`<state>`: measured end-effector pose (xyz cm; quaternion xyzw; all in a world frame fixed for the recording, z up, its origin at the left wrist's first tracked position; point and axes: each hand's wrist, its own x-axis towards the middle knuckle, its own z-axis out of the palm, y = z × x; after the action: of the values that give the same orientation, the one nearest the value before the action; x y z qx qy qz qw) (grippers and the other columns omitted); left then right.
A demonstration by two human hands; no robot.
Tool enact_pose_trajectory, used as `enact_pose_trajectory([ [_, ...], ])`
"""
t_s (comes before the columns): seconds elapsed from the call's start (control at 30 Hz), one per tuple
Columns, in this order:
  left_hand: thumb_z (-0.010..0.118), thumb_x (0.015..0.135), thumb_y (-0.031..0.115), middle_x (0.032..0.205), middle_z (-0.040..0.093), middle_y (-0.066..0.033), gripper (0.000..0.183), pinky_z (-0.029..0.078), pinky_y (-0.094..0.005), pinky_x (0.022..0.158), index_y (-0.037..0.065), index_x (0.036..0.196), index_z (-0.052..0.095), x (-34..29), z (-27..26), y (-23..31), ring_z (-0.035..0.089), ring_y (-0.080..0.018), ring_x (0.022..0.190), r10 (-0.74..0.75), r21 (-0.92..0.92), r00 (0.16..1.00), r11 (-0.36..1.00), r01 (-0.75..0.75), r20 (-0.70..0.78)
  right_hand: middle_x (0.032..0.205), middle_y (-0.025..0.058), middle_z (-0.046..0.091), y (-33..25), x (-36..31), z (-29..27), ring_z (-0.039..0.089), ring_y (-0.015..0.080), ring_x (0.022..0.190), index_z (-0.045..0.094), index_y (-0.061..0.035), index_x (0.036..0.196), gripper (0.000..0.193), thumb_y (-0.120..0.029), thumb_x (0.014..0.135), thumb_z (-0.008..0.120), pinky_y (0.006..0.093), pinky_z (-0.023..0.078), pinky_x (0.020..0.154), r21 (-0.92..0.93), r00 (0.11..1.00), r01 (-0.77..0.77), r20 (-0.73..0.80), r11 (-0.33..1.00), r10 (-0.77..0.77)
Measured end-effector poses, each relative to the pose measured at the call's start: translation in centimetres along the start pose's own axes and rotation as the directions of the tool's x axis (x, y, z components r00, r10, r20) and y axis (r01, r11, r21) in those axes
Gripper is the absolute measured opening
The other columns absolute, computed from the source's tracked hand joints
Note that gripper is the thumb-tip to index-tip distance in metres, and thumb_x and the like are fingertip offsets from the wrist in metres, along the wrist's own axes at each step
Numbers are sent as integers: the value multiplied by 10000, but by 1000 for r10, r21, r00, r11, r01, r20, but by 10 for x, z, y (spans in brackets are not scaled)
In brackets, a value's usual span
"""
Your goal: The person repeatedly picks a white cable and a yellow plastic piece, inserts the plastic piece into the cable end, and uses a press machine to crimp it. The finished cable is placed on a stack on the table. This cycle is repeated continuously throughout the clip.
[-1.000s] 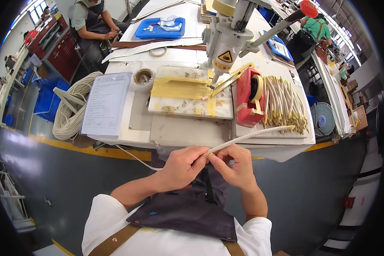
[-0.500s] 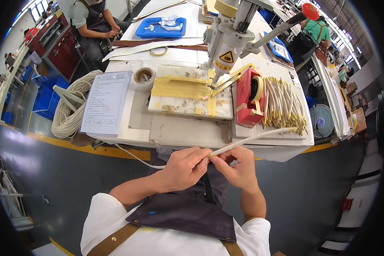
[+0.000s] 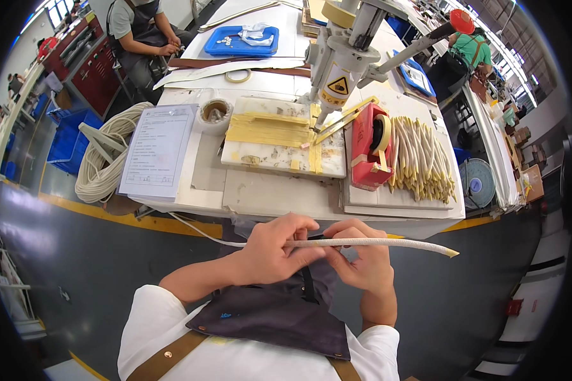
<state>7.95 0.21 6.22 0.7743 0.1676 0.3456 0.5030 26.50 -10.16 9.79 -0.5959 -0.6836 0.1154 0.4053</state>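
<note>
Hands meet just below the tabletop's (image 3: 286, 190) near edge; the left hand (image 3: 270, 251) is closed around a white braided sleeve (image 3: 388, 244), fingers curled over it and thumb pressed along it; the right hand (image 3: 362, 260) pinches the same sleeve from beneath, fingertips shut on it. A second ago the sleeve slanted up toward the tabletop, its far end over the edge; now it lies almost level, pointing to the person's right, its yellow-taped tip (image 3: 451, 253) hanging clear over the floor; a thin cord (image 3: 197, 230) trails from its left end back toward the coil of white rope (image 3: 105, 155). My reading is that the piece has been drawn off the tabletop and is being worked between the fingers. On the tabletop lie a heap of similar finished sleeves (image 3: 419, 159), a red tape dispenser (image 3: 370, 146) and a white board with yellow tape strips (image 3: 279, 136).
</note>
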Motion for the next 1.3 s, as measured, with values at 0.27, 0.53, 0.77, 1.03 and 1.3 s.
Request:
enact_pose_trajectory([
  [0.27, 767, 887, 116, 729, 654, -70, 178, 487, -302, 488, 22, 995, 661, -2, 9, -9, 622, -204, 567, 441, 266, 897, 868, -419, -28, 783, 70, 699, 17, -3, 6, 669, 230, 621, 680, -69, 853, 218, 29, 694, 793, 320, 516, 540, 2, 985, 90, -149, 996, -89],
  [0.53, 629, 1027, 238, 651, 557, -3, 295, 355, -248, 435, -22, 896, 683, -6, 0, -1, 511, -96, 514, -167, -491, 891, 783, 380, 423, 773, 86, 738, 27, -12, 21, 705, 209, 659, 728, -21, 972, 297, 90, 700, 769, 289, 555, 587, 131, 962, 172, -237, 976, -138],
  [0.77, 614, 1036, 248, 640, 562, -5, 285, 296, -200, 390, -15, 972, 705, 1, 6, -17, 385, -37, 433, -216, -533, 540, 96, 841, 814, 1032, 154, 750, 35, -24, 39, 725, 205, 817, 578, 8, 1365, 632, 67, 769, 778, 304, 589, 713, 643, 936, 74, -309, 762, 170],
  [1.03, 740, 886, 124, 824, 691, -84, 348, 537, -248, 557, -63, 1169, 660, -10, 13, -23, 672, -116, 649, 426, 433, 894, 786, -441, 138, 1042, 183, 650, 50, -46, 45, 689, 261, 851, 662, 73, 1195, 380, 25, 824, 728, 345, 590, 747, 813, 923, -177, -57, 555, 379],
  [1.3, 688, 917, 124, 851, 667, -67, 362, 532, -249, 556, -98, 1199, 634, -7, -4, -25, 643, -137, 645, 570, 592, 794, 572, -568, 211, 1010, 116, 691, 17, -36, 42, 695, 185, 846, 733, 40, 1035, 261, 55, 783, 803, 284, 570, 728, 776, 887, -267, -34, 572, 461],
])
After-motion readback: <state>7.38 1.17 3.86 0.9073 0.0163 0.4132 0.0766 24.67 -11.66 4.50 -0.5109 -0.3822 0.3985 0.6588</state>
